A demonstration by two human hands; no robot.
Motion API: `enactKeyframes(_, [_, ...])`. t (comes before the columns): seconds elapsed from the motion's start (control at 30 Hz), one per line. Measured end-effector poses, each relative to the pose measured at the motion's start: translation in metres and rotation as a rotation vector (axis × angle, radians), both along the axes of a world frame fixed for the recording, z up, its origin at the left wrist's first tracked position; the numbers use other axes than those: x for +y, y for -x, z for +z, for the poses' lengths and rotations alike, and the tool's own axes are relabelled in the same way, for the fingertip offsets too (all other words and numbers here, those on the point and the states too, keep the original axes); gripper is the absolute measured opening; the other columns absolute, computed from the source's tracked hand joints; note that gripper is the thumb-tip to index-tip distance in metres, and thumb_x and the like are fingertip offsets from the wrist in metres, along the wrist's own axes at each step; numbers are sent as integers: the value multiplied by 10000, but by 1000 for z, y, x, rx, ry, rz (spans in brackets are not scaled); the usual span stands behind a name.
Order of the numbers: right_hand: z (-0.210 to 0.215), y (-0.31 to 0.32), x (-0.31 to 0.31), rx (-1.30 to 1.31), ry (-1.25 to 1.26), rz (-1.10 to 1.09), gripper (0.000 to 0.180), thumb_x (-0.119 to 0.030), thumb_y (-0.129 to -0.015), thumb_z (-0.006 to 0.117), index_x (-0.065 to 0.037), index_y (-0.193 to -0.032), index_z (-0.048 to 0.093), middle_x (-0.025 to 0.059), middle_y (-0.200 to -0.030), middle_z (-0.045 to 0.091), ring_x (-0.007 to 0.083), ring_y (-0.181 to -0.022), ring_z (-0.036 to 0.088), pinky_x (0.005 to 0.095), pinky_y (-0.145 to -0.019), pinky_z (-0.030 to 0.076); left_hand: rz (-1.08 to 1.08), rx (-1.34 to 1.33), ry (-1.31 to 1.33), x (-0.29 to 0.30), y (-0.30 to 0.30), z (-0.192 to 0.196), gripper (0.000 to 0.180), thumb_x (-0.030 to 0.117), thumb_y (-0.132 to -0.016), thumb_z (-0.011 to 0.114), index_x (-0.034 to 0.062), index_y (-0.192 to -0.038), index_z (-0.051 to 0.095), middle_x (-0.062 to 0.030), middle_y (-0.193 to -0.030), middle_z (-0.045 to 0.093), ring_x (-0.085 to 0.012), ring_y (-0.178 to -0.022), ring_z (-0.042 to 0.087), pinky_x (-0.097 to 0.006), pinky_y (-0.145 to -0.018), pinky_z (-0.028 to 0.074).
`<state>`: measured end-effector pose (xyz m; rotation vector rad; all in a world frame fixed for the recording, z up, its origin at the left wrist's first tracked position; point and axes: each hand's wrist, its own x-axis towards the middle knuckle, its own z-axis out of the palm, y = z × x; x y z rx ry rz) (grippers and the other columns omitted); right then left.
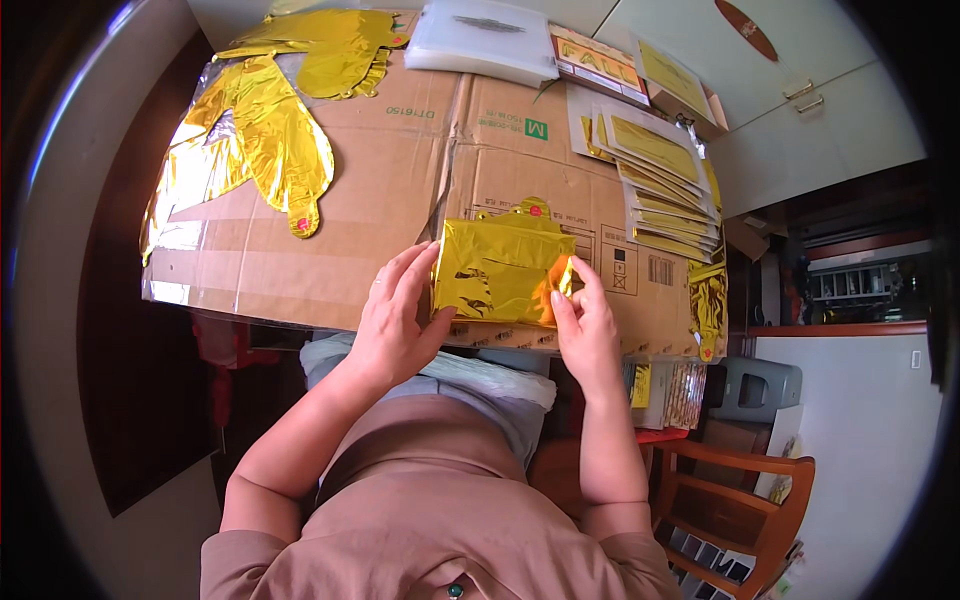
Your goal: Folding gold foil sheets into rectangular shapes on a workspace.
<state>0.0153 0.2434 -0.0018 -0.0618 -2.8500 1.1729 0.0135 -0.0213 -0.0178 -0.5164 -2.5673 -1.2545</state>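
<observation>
A folded gold foil balloon (pixel 497 268) lies on the flattened brown cardboard (pixel 370 200) near its front edge. My left hand (pixel 395 318) presses flat on the balloon's left edge, thumb on the foil. My right hand (pixel 585 320) pinches the balloon's lower right corner and bends it upward. A small tab with a red dot sticks out at the balloon's top.
Unfolded gold foil balloons (pixel 265 130) lie at the cardboard's far left. A stack of clear bags (pixel 485 38) sits at the back, with bagged gold balloons (pixel 665 180) fanned out at right. A wooden chair (pixel 740 500) stands at lower right beside a grey bin (pixel 755 385).
</observation>
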Motion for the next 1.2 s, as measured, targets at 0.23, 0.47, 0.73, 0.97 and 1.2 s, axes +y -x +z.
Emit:
enactKeyframes(0.23, [0, 4, 20, -148, 232, 88, 700, -30, -897, 715, -7, -1513, 382, 55, -771, 640, 120, -689, 599, 283, -691, 518, 15, -73, 96, -15, 32, 22, 765, 151, -781, 778, 13, -1461, 454, -208, -1340, 557, -389, -1246, 519, -447, -1068, 431])
enactKeyframes(0.47, [-3, -1, 16, -86, 240, 70, 697, -6, -886, 722, -21, -1506, 404, 45, -781, 626, 113, -687, 577, 275, -682, 512, -279, -117, 350, -9, 101, 31, 599, 176, -731, 762, 33, -1291, 607, -144, -1164, 637, -326, -1113, 586, -419, -1009, 456])
enactKeyframes(0.73, [-4, -3, 17, -76, 192, 69, 692, -36, -895, 727, -31, -1509, 407, 47, -767, 603, 123, -680, 571, 289, -677, 510, -407, -380, 575, 9, 129, 46, 406, 257, -690, 794, 52, -1012, 654, -120, -1006, 697, -312, -1027, 650, -410, -929, 490])
enactKeyframes(0.97, [-8, -4, 18, -62, 159, 60, 680, -60, -887, 733, -17, -1491, 425, 59, -762, 606, 139, -681, 587, 303, -675, 513, -474, -382, 551, 8, 122, 60, 264, 188, -709, 754, 40, -889, 630, -148, -925, 689, -335, -921, 664, -411, -836, 514])
enactKeyframes(1.2, [-2, 6, 28, -190, 210, 106, 382, -98, -888, 716, 29, -1236, 624, 82, -789, 668, 142, -701, 629, 301, -682, 509, -567, -531, 16, 5, 93, 86, 136, 30, -819, 662, 18, -934, 591, -90, -885, 681, -187, -845, 657, -324, -761, 517])
